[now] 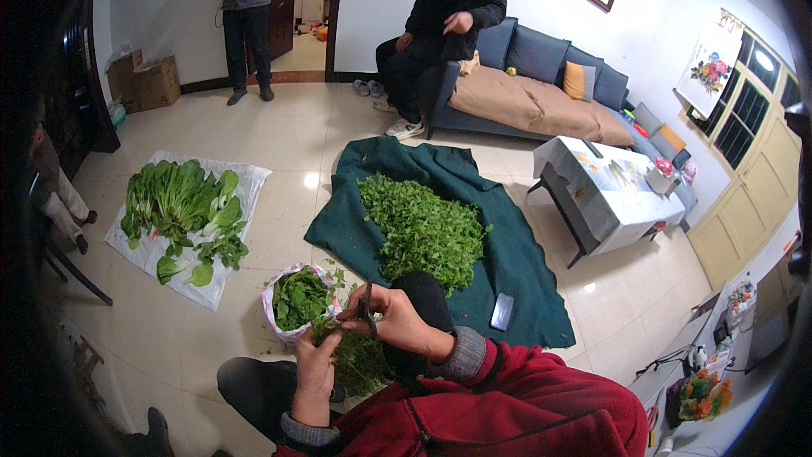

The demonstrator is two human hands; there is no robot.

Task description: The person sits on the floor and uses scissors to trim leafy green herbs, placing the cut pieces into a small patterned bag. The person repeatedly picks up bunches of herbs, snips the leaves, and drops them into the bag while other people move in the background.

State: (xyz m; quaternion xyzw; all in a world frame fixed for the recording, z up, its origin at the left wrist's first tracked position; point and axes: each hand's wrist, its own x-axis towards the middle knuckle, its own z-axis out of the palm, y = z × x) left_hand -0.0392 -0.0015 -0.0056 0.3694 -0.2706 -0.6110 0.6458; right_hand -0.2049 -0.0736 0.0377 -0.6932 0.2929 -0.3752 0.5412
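My left hand (315, 368) grips a small bunch of leafy green sprigs (325, 326) over my lap. Close against it, my right hand (399, 320) holds a slim dark tool (367, 310); whether it is scissors or a knife I cannot tell. Just left of both hands stands a bucket lined with a white and pink plastic bag (269, 311), with green leaves (301, 295) inside. Below my hands, between my legs, lies a heap of loose greens (358, 362). A large pile of leafy greens (425, 228) rests on a dark green cloth (526, 254) ahead of me.
A phone (502, 311) lies on the cloth. Leafy vegetables (177, 203) cover a white sheet (212, 295) at left. One person (247, 19) stands by the doorway; another (453, 13) sits on the sofa arm. A covered low table (596, 184) stands right.
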